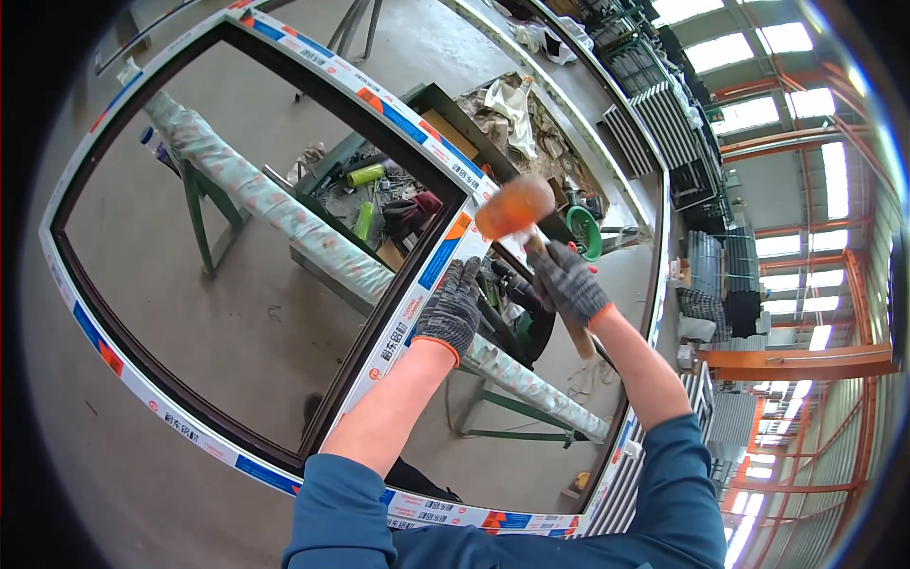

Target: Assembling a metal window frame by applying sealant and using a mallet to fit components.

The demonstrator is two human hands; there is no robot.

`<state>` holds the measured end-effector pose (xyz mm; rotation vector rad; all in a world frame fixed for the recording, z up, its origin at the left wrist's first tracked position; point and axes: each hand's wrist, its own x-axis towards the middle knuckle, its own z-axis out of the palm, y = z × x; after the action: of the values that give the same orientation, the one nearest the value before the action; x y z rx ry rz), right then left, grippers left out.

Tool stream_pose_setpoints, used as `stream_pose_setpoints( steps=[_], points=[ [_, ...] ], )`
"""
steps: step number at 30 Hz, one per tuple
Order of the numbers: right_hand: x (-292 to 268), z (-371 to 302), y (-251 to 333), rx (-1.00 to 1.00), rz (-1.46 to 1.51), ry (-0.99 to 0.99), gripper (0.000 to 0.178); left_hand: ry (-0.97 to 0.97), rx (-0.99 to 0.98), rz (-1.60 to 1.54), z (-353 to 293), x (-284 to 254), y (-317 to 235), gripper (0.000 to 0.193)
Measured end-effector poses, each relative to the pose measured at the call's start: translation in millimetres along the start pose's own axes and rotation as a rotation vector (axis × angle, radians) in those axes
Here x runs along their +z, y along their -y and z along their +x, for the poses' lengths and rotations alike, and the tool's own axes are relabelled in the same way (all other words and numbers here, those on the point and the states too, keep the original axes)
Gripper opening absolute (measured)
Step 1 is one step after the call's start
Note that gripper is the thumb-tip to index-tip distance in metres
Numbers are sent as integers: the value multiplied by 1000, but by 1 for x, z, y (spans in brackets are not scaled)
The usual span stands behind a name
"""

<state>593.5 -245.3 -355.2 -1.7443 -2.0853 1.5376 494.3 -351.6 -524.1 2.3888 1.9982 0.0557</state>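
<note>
A large window frame (248,465) with dark inner edges and printed white, blue and orange protective film lies across the view. My left hand (450,308), in a grey knit glove with an orange cuff, rests on its middle bar, fingers stretched out along the film. My right hand (567,283), gloved alike, is closed round the wooden handle of a mallet (515,207). The mallet's orange head is blurred and hangs over the corner where the middle bar meets the far rail. Whether it touches the frame I cannot tell.
Film-wrapped support beams (270,204) on green trestles (201,204) run beneath the frame. Beyond the middle bar stands a tool tray (332,190) with green rolls and tools. A green bowl (585,234) sits farther right. Stacked metal profiles (664,123) line the far right.
</note>
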Motion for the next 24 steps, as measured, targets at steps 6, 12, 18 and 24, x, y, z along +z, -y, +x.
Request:
stream_pose_setpoints(
  steps=[6,12,18,24],
  points=[
    [17,14,79,-281,-200,-171,20,-32,-82,-22,-13,-2,6,54],
    [-73,126,-171,-397,-2045,-159,33,-83,44,-36,18,-17,-9,52],
    [-6,47,3,84,-578,-48,35,-37,-22,-120,-2,-10,3,50],
    [-14,65,-69,-735,-489,-466,19,-172,-92,-221,7,20,-8,51]
  ],
)
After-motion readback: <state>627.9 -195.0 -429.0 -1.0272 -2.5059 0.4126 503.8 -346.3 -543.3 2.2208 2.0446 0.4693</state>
